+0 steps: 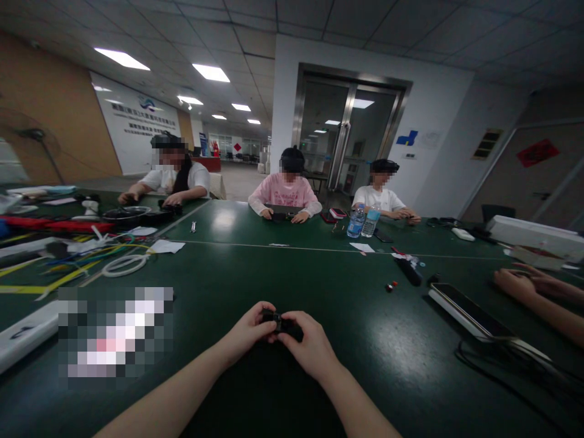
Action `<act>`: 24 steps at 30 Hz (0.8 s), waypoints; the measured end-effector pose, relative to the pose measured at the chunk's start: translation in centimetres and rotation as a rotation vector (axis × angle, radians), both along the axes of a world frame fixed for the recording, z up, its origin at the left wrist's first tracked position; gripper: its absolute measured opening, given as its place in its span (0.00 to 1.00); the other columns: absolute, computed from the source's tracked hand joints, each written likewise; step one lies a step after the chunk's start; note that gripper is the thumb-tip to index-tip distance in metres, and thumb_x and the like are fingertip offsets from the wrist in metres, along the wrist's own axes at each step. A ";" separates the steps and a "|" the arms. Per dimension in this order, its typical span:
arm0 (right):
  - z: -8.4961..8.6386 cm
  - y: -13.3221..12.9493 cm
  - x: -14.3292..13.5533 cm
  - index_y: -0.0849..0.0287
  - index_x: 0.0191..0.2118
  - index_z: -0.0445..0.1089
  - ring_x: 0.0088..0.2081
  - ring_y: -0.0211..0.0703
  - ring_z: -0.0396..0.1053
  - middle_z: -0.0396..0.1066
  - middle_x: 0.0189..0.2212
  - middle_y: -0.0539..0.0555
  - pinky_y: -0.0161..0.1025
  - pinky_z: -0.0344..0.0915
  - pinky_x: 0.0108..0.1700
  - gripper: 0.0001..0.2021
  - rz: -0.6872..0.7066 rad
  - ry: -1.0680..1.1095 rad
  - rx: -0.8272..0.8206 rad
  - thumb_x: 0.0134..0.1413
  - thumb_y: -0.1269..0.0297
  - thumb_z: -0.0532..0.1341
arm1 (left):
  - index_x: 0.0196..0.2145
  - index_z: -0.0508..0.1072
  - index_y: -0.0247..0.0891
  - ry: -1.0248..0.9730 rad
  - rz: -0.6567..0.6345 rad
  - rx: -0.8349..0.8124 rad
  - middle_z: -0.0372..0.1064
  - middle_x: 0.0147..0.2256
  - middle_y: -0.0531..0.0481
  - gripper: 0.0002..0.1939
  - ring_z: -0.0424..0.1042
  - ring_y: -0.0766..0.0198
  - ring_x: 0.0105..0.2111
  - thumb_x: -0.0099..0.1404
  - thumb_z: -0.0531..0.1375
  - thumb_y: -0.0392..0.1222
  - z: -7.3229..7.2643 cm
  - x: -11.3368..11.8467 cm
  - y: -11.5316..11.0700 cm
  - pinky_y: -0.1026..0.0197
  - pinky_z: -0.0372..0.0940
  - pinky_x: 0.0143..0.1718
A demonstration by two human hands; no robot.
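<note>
Far left, a white bar [31, 336] lies on the green table [214, 277], with a coil of white cable [124, 266] and a sheet of paper [166, 246] beyond it. Both lie well apart from the working hands, so snagging there seems unlikely. Centre, near edge: a small black part [292, 329] is held up between the person's two hands, over the table. Main risk, as judged: the part could slip or twist loose, because only fingertips and thumbs appear to carry it; a piece that small might then bounce or roll away over the bare tabletop. Left hand [254, 325]: fingers curled, thumb on top, pinched on the part's left end. Right hand [311, 342]: thumb and fingers closed around its right end, hiding some of it. Whether the part is one piece or two cannot be told. Right of the hands, small orange-and-silver bits [391, 286] lie loose; a dropped piece could get mixed up with them. Far right, a phone [472, 311] lies near a black cord [504, 384], with a co-worker's hand [517, 285] beyond.
</note>
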State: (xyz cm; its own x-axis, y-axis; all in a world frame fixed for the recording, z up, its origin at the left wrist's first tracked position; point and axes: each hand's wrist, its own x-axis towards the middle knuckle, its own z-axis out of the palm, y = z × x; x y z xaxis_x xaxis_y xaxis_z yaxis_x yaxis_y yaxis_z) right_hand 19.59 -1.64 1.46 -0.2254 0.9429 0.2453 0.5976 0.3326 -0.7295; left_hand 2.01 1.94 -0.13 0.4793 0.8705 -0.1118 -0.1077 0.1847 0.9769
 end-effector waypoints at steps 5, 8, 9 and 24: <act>0.3 -0.1 -0.1 0.51 0.42 0.66 0.44 0.43 0.66 0.68 0.40 0.49 0.42 0.62 0.47 0.13 0.017 0.007 0.007 0.47 0.65 0.61 | 0.39 0.59 0.39 -0.021 -0.013 0.007 0.66 0.30 0.55 0.17 0.67 0.70 0.25 0.54 0.62 0.41 0.1 0.0 0.0 0.64 0.61 0.29; 0.6 -0.3 -0.1 0.51 0.41 0.66 0.44 0.43 0.66 0.68 0.40 0.49 0.41 0.62 0.46 0.12 0.026 0.002 0.003 0.48 0.65 0.60 | 0.39 0.60 0.39 0.002 -0.006 0.025 0.66 0.29 0.55 0.18 0.67 0.70 0.25 0.53 0.63 0.42 0.2 0.0 -0.1 0.65 0.61 0.29; 0.7 -0.3 -0.1 0.51 0.41 0.67 0.44 0.42 0.66 0.68 0.40 0.49 0.41 0.62 0.46 0.11 0.026 0.000 0.002 0.48 0.65 0.60 | 0.39 0.60 0.39 0.010 -0.008 0.025 0.66 0.29 0.55 0.18 0.67 0.70 0.25 0.53 0.63 0.42 0.2 -0.1 -0.1 0.64 0.61 0.29; 0.5 -0.1 0.2 0.51 0.43 0.68 0.44 0.43 0.67 0.68 0.42 0.51 0.42 0.64 0.47 0.12 0.065 0.081 0.068 0.52 0.68 0.57 | 0.43 0.62 0.38 -0.215 0.037 -0.087 0.69 0.33 0.49 0.21 0.72 0.63 0.29 0.55 0.61 0.49 0.7 0.0 -0.6 0.58 0.64 0.35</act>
